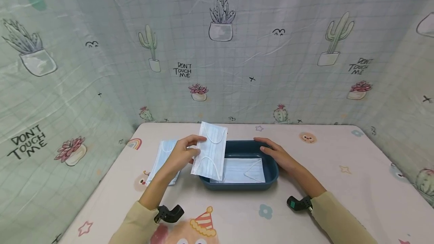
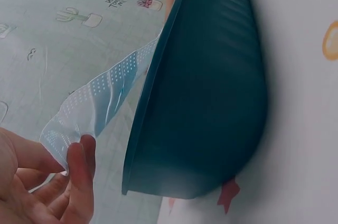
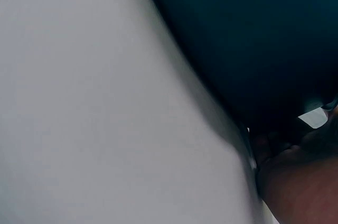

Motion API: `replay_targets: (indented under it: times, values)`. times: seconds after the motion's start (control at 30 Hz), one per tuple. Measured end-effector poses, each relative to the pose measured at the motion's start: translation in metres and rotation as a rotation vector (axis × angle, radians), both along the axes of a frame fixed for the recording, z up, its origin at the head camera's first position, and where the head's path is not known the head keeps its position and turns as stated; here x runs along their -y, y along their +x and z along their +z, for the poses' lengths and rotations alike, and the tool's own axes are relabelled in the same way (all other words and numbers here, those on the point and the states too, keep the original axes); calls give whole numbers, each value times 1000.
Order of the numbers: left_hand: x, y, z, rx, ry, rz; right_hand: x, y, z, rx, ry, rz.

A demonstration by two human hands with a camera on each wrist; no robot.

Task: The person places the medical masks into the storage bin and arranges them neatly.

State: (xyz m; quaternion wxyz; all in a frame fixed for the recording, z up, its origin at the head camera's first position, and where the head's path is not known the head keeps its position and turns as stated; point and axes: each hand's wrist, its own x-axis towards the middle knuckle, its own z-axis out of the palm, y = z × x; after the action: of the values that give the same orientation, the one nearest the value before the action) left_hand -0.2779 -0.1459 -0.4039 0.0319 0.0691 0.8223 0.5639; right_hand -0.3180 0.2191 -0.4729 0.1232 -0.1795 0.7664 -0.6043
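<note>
A face mask [image 1: 211, 151] is pinched at its edge by the left hand [image 1: 183, 151], fingers and thumb nearly together; right of those fingers, a blue tub [image 1: 239, 186], its rim gripped by the right hand [image 1: 277, 154], stands on a cartoon-print counter [image 1: 244, 225], cactus-print sheeting [image 1: 254, 97] beyond.

Three cameras, and one tub [image 1: 237, 186] in every shot!
Up high, the head view looks forward and down, well back, with table [image 1: 244, 221], left hand [image 1: 183, 151], right hand [image 1: 276, 155] and backdrop [image 1: 254, 55] in; the left wrist's sits close, scene tipped sideways, facing the tub's outer wall, sharing mask [image 2: 105, 94] and backdrop with the head's; the right wrist's, nearest, gets mostly dark wall and pale table.
</note>
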Motion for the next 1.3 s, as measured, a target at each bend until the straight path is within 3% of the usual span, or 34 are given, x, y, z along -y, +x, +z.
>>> replay_targets:
  times: [0.37, 0.73, 1.03, 1.3]
  values:
    - [-17, -5, 3, -5, -28, -53, 1, -1, -2, 4, 16, -6]
    - [-26, -24, 19, -10, -78, -264, 0, -1, -2, 0, -41, 11]
    - [-39, -47, 31, -26, -203, -439, -1, -2, -3, -5, -27, -5]
    - [-53, -62, 41, 52, -302, -602, 1, -1, -3, -10, 12, -17]
